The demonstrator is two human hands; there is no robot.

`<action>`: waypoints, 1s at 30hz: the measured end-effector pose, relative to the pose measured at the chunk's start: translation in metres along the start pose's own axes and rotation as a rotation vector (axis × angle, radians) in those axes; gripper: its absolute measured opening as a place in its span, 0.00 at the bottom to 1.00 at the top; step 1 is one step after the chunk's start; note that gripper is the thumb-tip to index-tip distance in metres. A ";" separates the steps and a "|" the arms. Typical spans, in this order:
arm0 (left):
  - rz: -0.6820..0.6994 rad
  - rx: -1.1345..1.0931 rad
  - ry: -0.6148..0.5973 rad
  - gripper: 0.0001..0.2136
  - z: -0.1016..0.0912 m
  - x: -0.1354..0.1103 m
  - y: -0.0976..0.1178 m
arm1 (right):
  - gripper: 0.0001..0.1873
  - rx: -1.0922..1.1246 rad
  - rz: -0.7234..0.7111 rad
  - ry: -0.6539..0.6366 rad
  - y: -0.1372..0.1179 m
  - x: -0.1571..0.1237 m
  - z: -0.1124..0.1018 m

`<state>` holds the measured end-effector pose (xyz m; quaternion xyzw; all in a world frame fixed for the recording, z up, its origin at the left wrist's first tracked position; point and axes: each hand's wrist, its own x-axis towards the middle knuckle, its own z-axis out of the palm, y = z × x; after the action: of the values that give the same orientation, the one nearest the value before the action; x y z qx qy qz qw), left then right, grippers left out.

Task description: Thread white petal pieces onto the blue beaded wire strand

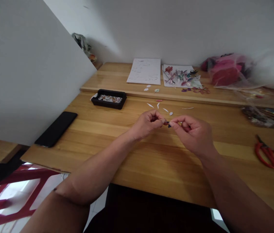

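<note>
My left hand and my right hand meet over the middle of the wooden table, both with fingers pinched together. Between their fingertips sits a tiny dark red and blue piece, too small to name. Several small white paper petal scraps lie on the table just beyond my hands.
A black tray of small beads sits at the far left, a black phone near the left edge. Red scissors lie at the right. On the raised back shelf are a white sheet, a flower sheet and plastic bags.
</note>
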<state>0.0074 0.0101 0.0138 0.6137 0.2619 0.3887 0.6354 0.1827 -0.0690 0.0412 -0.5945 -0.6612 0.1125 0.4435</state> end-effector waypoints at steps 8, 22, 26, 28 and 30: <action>-0.022 -0.003 -0.079 0.10 0.002 -0.002 0.000 | 0.05 0.106 0.023 -0.052 0.006 0.004 0.001; -0.077 -0.113 -0.137 0.11 0.002 -0.004 0.003 | 0.08 0.265 0.180 -0.077 0.010 0.012 0.000; -0.108 -0.139 -0.139 0.11 0.003 -0.006 0.004 | 0.08 0.281 0.172 -0.077 0.010 0.011 0.001; -0.115 -0.147 -0.136 0.11 0.004 -0.006 0.005 | 0.08 0.284 0.170 -0.075 0.010 0.011 0.001; -0.116 -0.159 -0.140 0.11 0.005 -0.006 0.006 | 0.07 0.285 0.174 -0.077 0.009 0.010 0.001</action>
<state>0.0067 0.0020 0.0191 0.5706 0.2203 0.3269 0.7204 0.1897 -0.0569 0.0390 -0.5757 -0.6011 0.2659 0.4864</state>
